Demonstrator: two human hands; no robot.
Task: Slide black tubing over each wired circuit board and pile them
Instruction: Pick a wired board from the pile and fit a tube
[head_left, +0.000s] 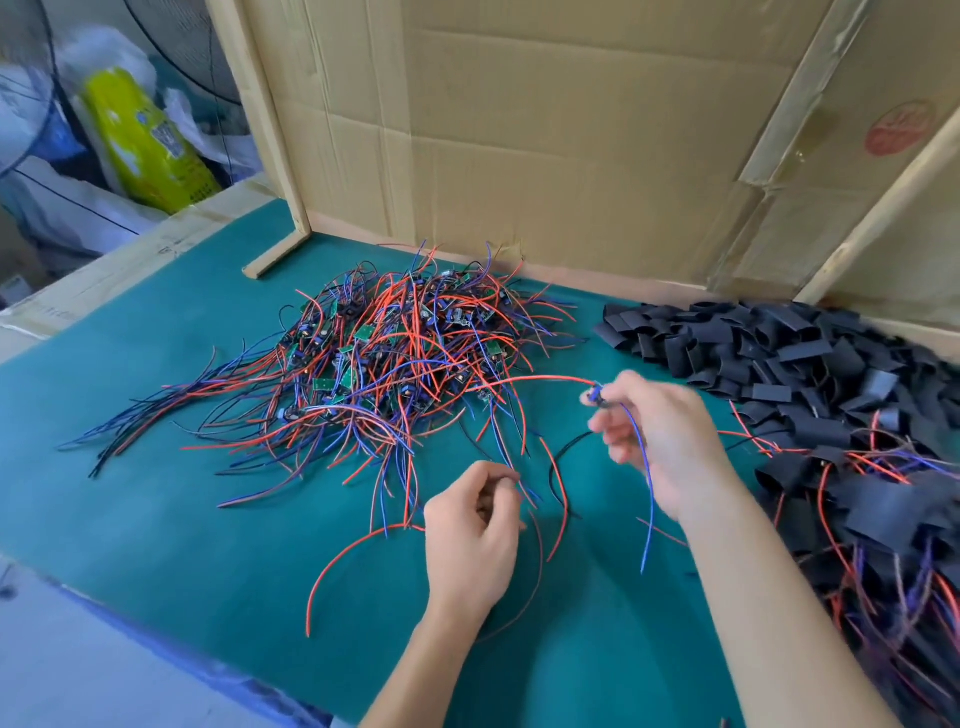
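Note:
A tangled heap of small green circuit boards (384, 353) with red, blue and black wires lies in the middle of the green mat (182, 519). My right hand (660, 441) pinches one small wired board (595, 395) above the mat, its blue wire hanging down and its red wire trailing left. My left hand (472, 535) is curled and pinches the ends of thin wires near the mat. A heap of loose black tubing pieces (753, 343) lies at the back right. Boards covered in tubing (872, 509) are piled at the right.
Cardboard walls (519, 130) on wooden posts close off the back and right of the bench. A wooden strip (275, 254) lies at the back left of the mat. Bags and a yellow package (145, 140) sit beyond the left edge.

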